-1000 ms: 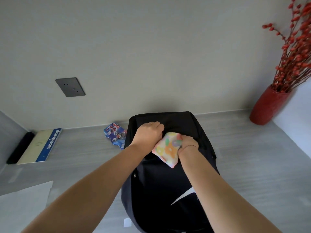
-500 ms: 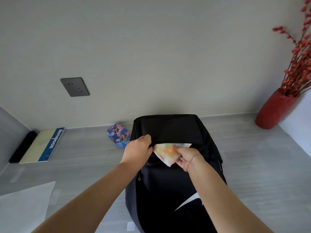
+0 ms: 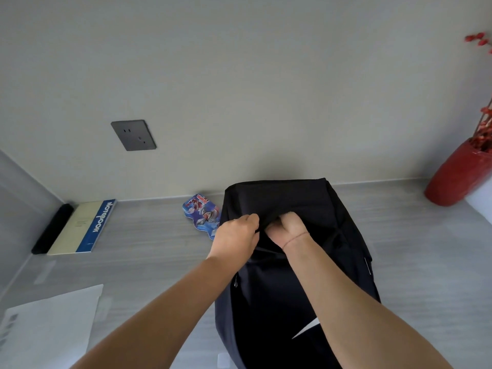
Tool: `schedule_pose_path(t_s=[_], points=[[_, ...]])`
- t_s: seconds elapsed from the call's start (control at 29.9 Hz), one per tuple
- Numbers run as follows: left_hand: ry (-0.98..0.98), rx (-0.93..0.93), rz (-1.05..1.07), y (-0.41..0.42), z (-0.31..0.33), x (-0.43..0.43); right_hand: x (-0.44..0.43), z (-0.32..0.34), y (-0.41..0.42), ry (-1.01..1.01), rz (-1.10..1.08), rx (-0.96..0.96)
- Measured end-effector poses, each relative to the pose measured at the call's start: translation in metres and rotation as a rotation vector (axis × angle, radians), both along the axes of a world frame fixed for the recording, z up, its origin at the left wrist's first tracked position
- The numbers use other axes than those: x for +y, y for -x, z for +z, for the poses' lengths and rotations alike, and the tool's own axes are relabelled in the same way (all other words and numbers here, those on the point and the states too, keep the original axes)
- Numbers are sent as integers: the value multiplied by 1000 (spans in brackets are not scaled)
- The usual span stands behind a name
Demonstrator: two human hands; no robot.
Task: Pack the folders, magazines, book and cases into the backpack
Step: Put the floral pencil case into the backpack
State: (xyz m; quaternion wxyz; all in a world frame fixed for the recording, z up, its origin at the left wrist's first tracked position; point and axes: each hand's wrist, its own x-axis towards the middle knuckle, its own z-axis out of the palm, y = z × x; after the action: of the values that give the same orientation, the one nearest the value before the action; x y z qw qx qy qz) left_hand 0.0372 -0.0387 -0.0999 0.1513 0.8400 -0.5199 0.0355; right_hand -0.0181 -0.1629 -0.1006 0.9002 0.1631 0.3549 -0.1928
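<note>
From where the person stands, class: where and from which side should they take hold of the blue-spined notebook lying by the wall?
Grip the notebook by its blue spine edge, reaching from the right. It lies flat on the table, so fingers must pinch an edge; a black object flanks its left side, while the spine side looks free.

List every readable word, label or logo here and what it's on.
"NOTEBOOK": white letters on the blue band of the notebook.
Tin case: red lettering at its top, too blurred to read.
Backpack: a white swoosh-like mark, no words.
Paper: small grey marks at its left edge, unreadable.
</note>
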Motion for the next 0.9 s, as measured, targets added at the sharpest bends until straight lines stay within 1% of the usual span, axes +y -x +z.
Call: schedule_pose_path(t_s=[0.03, 0.07, 0.1, 0.13, 0.17, 0.23, 0.33, 0.43, 0.5, 0.57, 0.64, 0.67, 0.7, 0.74, 0.77, 0.8, 0.84, 0.87, 0.9], points=[[2, 6, -4, -1, -1, 0, 1, 5, 6, 131, 74, 54], [6, 12, 0, -1, -2, 0, -1, 3, 12, 113, 105, 63], [12, 17, 7, -2, -2, 0, -5, -4, 17, 181, 136, 57], [18, 21, 15, -2, -4, 1, -6, -1, 25, 185, 165, 65], [20, 25, 19, -2, -5, 1, -4, -2, 30, 286, 193, 46], [29, 32, 8, 0, -7, 0, -4, 0, 35, 377, 145, 103], [46, 24, -12, 3, -8, -2, 3, 16, 33, 434, 93, 19], [81, 61, -24, -2, -10, 2, 12, 24, 34, 467, 142, 17], [140, 133, -24, -7, -13, 8, 21, 24, 47, 517, 222, 56], [202, 206, 58, -19, -20, 18, 34, 21, 64, 603, 280, 165], [254, 341, 223, -41, -34, 31, 52, 21, 79, 745, 251, 355], [277, 456, 331, -52, -42, 36, 63, 26, 87, 860, 201, 472], [304, 604, 469, -66, -51, 41, 74, 32, 87, 1019, 159, 559], [345, 774, 631, -84, -61, 47, 85, 38, 76, 1186, 145, 579], [403, 953, 781, -99, -70, 50, 95, 44, 60, 1326, 156, 544], [478, 1114, 896, -114, -79, 51, 103, 46, 37, 1443, 215, 484], [546, 1257, 959, -129, -87, 53, 109, 43, 8, 1549, 332, 445], [591, 1354, 982, -141, -93, 53, 112, 38, -21, 1648, 485, 428], [594, 1412, 987, -147, -95, 53, 111, 31, -46, 1751, 663, 446]])
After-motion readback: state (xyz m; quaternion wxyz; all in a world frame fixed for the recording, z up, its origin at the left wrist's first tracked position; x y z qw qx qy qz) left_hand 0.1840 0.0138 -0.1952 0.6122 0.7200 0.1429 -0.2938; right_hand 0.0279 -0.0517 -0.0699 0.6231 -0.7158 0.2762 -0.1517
